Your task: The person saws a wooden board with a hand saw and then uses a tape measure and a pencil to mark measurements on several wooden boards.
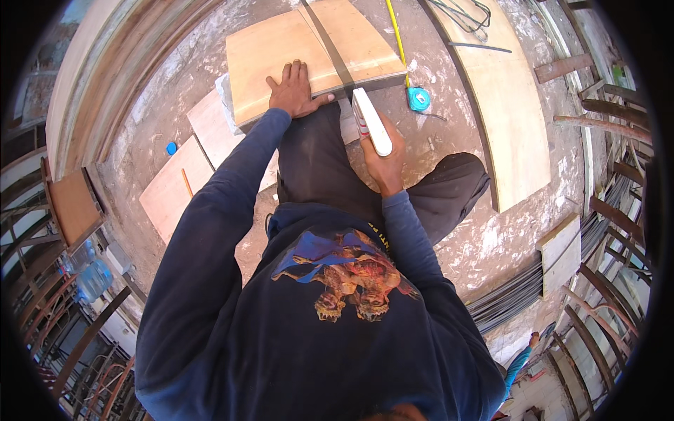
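Note:
My left hand (295, 90) lies flat, fingers spread, on the near edge of a light plywood board (277, 52) that rests on the concrete floor. A dark straight strip (330, 43) crosses the board from the far side toward me. My right hand (385, 158) grips a white tool with red markings (370, 121), its tip near the board's front edge beside the strip. My knees in dark trousers are just below the board.
A blue tape measure (419, 98) with its yellow tape (395, 31) run out lies right of the board. More plywood pieces (175, 186) and a pencil (187, 182) sit at left, a long curved panel (505, 105) at right, metal rods (519, 291) lower right.

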{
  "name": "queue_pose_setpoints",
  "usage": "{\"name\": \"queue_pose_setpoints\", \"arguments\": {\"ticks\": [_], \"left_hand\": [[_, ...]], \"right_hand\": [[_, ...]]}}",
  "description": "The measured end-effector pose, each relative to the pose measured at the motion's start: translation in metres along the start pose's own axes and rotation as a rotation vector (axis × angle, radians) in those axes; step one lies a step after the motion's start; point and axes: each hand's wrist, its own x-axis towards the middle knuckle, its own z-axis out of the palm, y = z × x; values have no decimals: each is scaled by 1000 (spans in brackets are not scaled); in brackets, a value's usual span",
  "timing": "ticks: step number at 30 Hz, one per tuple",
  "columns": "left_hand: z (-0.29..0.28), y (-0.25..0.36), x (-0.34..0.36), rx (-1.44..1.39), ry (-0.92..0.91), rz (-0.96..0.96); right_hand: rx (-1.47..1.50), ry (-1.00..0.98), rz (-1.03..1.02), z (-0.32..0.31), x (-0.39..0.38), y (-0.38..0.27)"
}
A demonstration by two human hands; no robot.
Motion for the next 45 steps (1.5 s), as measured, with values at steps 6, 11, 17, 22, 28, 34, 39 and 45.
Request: {"name": "queue_pose_setpoints", "arguments": {"ticks": [6, 11, 17, 22, 28, 34, 39, 45], "left_hand": [[1, 0, 2, 25, -12, -13], [6, -6, 6, 26, 5, 2], [9, -5, 3, 24, 56, -9], [6, -6, 4, 32, -9, 8], [0, -5, 6, 3, -26, -3], [-1, -4, 6, 5, -14, 2], [-1, -1, 4, 3, 30, -17], [-3, -3, 4, 19, -33, -4]], "right_hand": [[-1, -62, 157, -70, -98, -42], [-85, -25, 73, -12, -36, 15], [-37, -21, 110, -44, -74, -8], [22, -29, 104, -48, -74, -27], [22, 30, 61, -8, -31, 9], [-47, -38, 91, -65, -97, -27], [62, 11, 25, 9, -4, 16], [-2, -92, 164, -62, -101, -29]]}}
